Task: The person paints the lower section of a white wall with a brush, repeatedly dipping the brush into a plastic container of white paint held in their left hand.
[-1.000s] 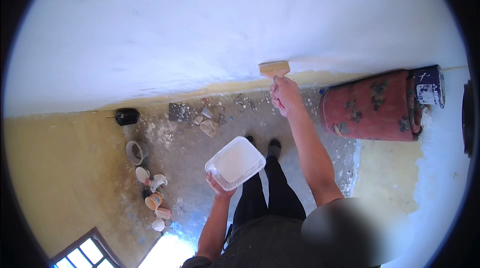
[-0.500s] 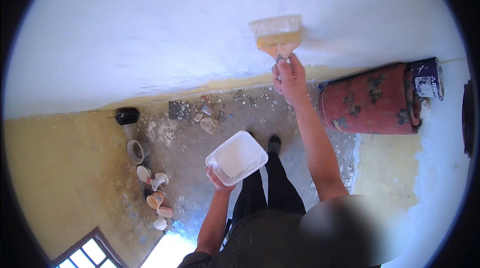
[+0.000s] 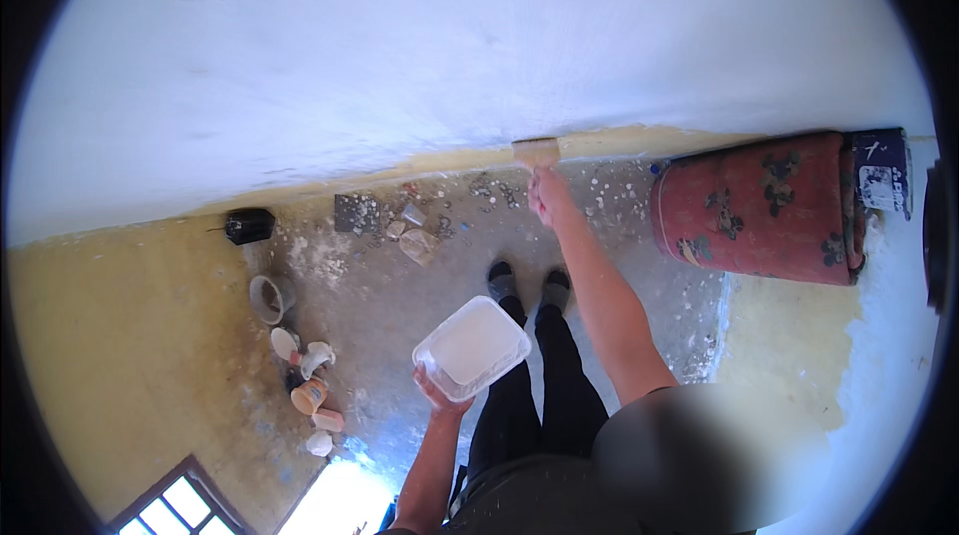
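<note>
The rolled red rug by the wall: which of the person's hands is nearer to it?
Right. The right hand, holding a paintbrush at the wall's base, is just left of the rolled red rug. The left hand holds a white tub lower and farther left.

The white wall [image 3: 420, 45] across the upper frame lies open. At centre left, rubble [image 3: 400, 225], a black can [image 3: 250, 225] and small pots [image 3: 305, 385] crowd the floor [image 3: 390, 335]; a rolled red carpet [image 3: 759, 205] blocks the right.
</note>
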`<state>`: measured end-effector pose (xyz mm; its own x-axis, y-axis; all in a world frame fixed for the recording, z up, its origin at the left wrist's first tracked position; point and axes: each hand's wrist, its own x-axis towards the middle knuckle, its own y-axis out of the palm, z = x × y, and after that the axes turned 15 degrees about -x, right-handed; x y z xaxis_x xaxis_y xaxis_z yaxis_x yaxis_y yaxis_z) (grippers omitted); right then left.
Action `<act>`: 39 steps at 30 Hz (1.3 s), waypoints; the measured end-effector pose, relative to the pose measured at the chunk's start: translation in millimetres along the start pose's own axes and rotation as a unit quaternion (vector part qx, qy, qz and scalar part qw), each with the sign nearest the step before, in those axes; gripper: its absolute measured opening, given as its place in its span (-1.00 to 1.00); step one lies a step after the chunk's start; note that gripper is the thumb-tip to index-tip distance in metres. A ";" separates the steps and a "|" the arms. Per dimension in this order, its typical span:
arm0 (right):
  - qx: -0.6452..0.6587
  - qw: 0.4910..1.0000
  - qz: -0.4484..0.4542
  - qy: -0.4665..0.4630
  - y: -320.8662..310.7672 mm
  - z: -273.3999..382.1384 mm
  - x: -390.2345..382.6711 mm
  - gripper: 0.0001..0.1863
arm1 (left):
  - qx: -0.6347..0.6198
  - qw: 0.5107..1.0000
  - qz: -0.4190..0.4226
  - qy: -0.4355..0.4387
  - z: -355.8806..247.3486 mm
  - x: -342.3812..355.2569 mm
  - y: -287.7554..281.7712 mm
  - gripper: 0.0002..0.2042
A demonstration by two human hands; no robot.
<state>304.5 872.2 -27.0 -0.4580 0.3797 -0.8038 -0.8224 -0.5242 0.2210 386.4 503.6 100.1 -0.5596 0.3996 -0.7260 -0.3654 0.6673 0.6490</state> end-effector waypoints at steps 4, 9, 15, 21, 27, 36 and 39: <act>0.016 0.999 0.032 0.026 34.8 68.5 -50.6 -0.89 | 0.003 0.999 0.000 0.034 -9.4 -13.2 4.8 -0.21; 0.019 0.991 0.044 -0.124 54.3 154.2 -222.3 -0.94 | -0.005 0.999 0.045 0.026 -9.8 -19.3 49.9 -0.23; -0.036 0.950 0.091 -0.298 59.9 203.0 -354.6 -0.76 | -0.003 0.994 0.097 0.042 -11.2 -23.7 77.2 -0.24; -0.088 0.903 0.106 -0.407 58.5 175.5 -278.7 -0.75 | -0.015 0.995 0.095 0.005 -15.2 -19.5 74.7 -0.23; -0.050 0.958 0.083 -0.271 25.8 52.9 -112.7 -0.79 | -0.012 0.999 0.044 -0.007 -14.7 -7.4 34.9 -0.22; 0.021 0.999 0.003 -0.038 0.7 -28.9 -17.5 -0.85 | -0.003 0.999 0.038 -0.018 -17.2 -2.0 10.8 -0.21; 0.019 0.999 0.020 -0.019 1.6 -7.5 -33.3 -0.83 | 0.025 0.999 0.017 -0.016 -15.9 -2.8 7.8 -0.21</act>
<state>321.0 853.0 -4.0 -0.5019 0.3880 -0.7730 -0.8155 -0.5100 0.2735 373.3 497.7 110.8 -0.5473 0.4424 -0.7105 -0.3087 0.6824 0.6626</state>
